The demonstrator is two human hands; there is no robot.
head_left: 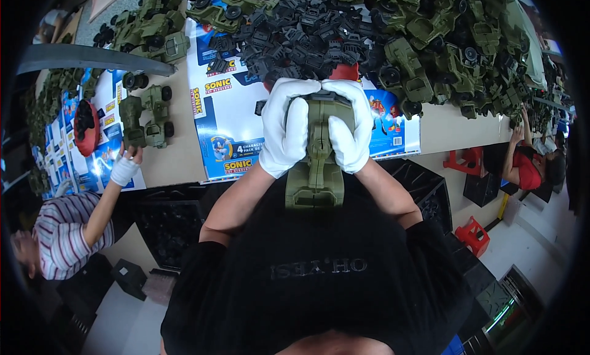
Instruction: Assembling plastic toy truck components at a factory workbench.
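Both my hands wear white gloves and grip an olive-green toy truck body [317,171] held close to my chest, its long axis pointing away from me. My left hand [286,131] wraps its left side. On the other side my right hand [351,131] clamps it, thumbs and fingertips meeting over a dark grey plastic part [324,98] at the far end. Just beyond my hands lies a heap of dark grey plastic parts [289,35] on the table.
A pile of green toy trucks [455,48] covers the table's right. Two assembled trucks [147,115] stand at left on flat blue-and-white printed cartons [227,146]. A person in a striped shirt [67,232] reaches to the table at left; another person in red [528,164] sits right. Black crates [166,226] and red stools [473,232] stand below.
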